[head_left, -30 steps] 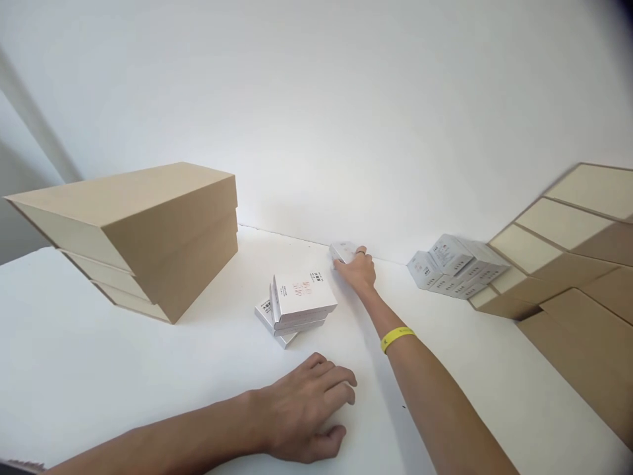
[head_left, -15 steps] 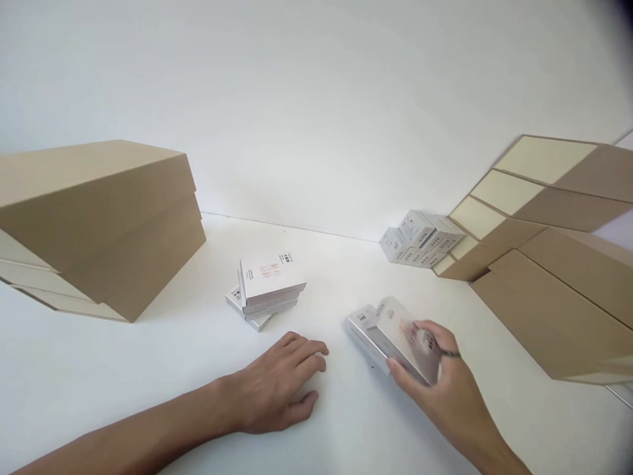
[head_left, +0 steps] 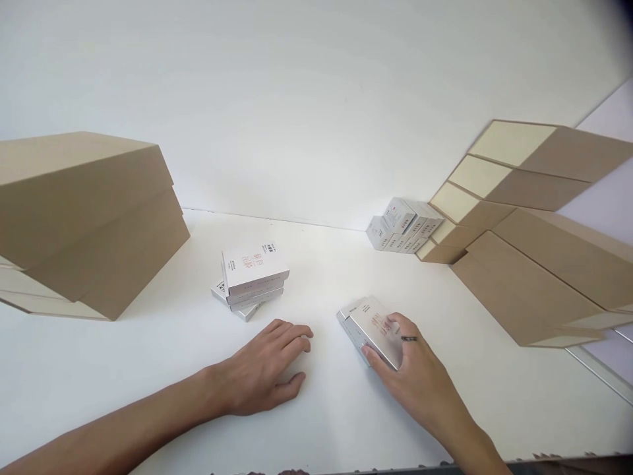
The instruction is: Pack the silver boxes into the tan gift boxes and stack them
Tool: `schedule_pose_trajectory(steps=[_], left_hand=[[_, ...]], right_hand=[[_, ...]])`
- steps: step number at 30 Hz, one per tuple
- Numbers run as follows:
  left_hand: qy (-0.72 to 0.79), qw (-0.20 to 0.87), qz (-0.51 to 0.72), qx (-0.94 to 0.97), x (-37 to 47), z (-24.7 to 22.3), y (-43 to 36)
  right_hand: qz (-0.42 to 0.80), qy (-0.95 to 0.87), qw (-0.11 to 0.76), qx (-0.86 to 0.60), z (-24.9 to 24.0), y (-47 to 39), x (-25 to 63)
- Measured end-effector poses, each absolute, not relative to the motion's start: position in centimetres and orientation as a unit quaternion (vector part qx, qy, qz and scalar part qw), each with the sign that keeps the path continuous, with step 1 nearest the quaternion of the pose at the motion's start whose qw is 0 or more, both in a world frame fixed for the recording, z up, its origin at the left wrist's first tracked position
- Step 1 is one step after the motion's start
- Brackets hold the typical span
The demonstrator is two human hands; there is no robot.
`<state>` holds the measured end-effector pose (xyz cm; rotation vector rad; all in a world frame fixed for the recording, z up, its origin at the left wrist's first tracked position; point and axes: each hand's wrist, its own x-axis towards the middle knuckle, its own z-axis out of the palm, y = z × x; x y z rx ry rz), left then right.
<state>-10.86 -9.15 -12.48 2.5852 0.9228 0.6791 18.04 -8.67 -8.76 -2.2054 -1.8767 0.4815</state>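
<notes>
My right hand [head_left: 410,369], with a dark ring on one finger, grips a flat white box [head_left: 378,328] with orange lettering by its two sides. That box lies on top of another white box [head_left: 352,335], which shows at its left edge. My left hand [head_left: 270,369] rests palm down on the white table [head_left: 326,415], fingers apart and slightly bent, holding nothing. Just beyond it stands a small, uneven stack of similar white boxes [head_left: 257,267]; the lowest one is turned at an angle.
Large brown cartons [head_left: 103,231] are stacked at the left. More brown cartons [head_left: 534,277] stand at the right, some with cream ends. Several small white boxes [head_left: 405,227] are piled between these and the white wall [head_left: 297,119]. The table's near edge shows at the bottom.
My right hand has brought its box down and left, more squarely onto the box beneath. The camera view has shifted, showing the near table edge. My left hand keeps its pose.
</notes>
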Motion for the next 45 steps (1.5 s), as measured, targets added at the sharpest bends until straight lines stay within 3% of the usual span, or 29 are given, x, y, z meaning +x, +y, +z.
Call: schedule_pose_trajectory(steps=[5,11,31,37,45], left_hand=[[0.321,0.146,0.239,0.905,-10.8,-12.7,-9.1],[0.322,0.153,0.237,0.904,-10.8,-12.7,-9.1],[0.35,0.184,0.252,0.883,-11.1,-13.6,-9.7],[0.362,0.177,0.318,0.858,-10.4,-14.5,-9.9],[0.355,0.209,0.245,0.878,-10.9,-13.8,-9.7]], right_hand=[[0.097,-0.671,0.089,-0.73,-8.5,-7.6,16.3],[0.121,-0.671,0.085,-0.726,-8.8,-6.0,15.0],[0.13,-0.744,0.192,-0.627,-8.1,5.9,10.0],[0.011,-0.627,0.303,-0.717,-5.5,10.1,14.2],[-0.06,-0.44,0.333,-0.831,-5.2,16.3,20.8]])
